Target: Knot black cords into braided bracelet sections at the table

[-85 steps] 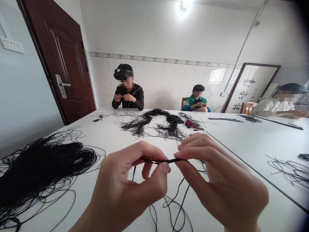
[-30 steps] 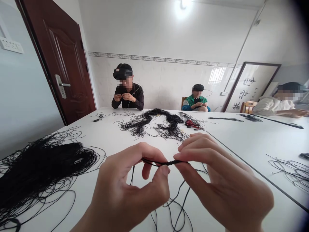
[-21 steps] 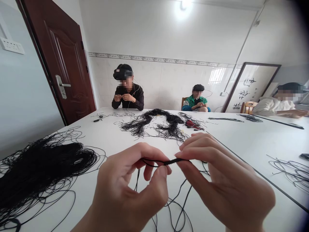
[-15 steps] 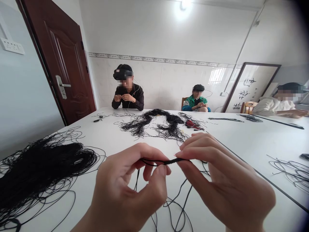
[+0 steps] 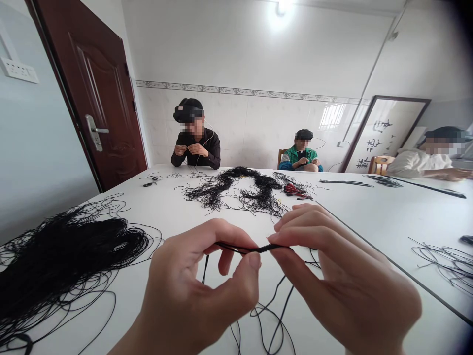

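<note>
My left hand (image 5: 195,291) and my right hand (image 5: 343,281) meet low in the middle of the view, both pinching a short braided black cord (image 5: 263,248) stretched level between their fingertips. Thumb and forefinger of each hand are pressed on it, the other fingers curled above. Loose black cord ends (image 5: 269,315) hang from the braid and loop on the white table (image 5: 170,212) beneath my hands.
A big heap of black cord (image 5: 62,251) lies at my left. Another tangle (image 5: 240,190) with a red bit (image 5: 291,189) and scissors (image 5: 151,181) lie across the table. Thin cords (image 5: 443,259) lie at right. Three other people sit at the far side and right; a brown door (image 5: 99,93) stands left.
My hands have stayed nearly in place, with small finger shifts on the braid. The hanging cord ends beneath have swung slightly.
</note>
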`<state>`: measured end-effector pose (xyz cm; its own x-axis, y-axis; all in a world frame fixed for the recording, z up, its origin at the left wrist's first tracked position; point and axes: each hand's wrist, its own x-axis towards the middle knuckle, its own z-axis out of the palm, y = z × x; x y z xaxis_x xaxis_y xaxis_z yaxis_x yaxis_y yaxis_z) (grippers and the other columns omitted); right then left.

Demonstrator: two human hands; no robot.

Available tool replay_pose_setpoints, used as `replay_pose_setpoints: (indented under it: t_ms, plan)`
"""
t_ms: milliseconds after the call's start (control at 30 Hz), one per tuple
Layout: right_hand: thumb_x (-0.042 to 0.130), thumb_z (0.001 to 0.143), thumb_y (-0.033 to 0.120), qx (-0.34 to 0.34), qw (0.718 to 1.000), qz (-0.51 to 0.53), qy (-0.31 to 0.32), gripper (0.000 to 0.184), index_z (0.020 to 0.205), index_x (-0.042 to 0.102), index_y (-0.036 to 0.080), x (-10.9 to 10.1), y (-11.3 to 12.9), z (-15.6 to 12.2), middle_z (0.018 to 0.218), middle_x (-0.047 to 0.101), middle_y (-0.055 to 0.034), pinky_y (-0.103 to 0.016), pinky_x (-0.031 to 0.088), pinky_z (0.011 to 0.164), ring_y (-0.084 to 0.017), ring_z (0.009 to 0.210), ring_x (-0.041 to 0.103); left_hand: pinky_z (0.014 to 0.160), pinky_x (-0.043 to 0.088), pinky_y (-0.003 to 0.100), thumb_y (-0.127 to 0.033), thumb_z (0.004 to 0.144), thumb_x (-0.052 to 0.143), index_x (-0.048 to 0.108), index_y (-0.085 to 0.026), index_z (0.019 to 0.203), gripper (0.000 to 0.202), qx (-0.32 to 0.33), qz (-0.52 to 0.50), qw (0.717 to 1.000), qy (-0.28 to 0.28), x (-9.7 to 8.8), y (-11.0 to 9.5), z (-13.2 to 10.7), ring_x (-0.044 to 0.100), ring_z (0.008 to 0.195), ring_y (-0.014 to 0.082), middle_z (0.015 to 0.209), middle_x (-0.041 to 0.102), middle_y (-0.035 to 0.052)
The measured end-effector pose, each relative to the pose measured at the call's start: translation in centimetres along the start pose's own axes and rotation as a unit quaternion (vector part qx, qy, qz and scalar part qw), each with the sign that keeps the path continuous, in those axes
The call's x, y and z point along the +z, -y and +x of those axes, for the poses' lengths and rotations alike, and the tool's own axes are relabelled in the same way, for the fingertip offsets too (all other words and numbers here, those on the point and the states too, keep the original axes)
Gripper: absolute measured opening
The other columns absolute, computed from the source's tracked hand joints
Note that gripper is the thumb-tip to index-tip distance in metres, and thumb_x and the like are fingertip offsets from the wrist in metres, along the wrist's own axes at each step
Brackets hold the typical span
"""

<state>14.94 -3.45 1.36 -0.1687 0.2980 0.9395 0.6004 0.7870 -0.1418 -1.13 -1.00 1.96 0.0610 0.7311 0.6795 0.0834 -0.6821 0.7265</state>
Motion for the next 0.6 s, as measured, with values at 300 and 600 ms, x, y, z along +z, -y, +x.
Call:
replay_pose_setpoints:
  t_ms: [300, 600]
  plan:
    - [0.060, 0.086, 0.000, 0.002, 1.000, 0.006, 0.009, 0.015, 0.093, 0.061, 0.014, 0.10, -0.07, 0.13, 0.078, 0.062, -0.0008, -0.033, 0.050, 0.072, -0.011, 0.078, 0.059, 0.050, 0.046, 0.014, -0.012, 0.067, 0.060, 0.066, -0.027, 0.064, 0.017, 0.007, 0.016, 1.000, 0.024, -0.27, 0.13, 0.07, 0.055, 0.053, 0.0078, 0.055, 0.062, -0.0094]
    - [0.060, 0.085, 0.000, -0.001, 1.000, 0.002, 0.002, 0.017, 0.092, 0.062, 0.015, 0.08, 0.15, 0.34, 0.075, 0.063, -0.0014, -0.034, 0.051, 0.070, -0.013, 0.074, 0.062, 0.048, 0.048, 0.015, -0.011, 0.068, 0.058, 0.065, -0.026, 0.067, 0.017, 0.030, 0.051, 0.998, 0.034, -0.42, -0.18, 0.22, 0.056, 0.053, 0.0095, 0.056, 0.063, -0.0078]
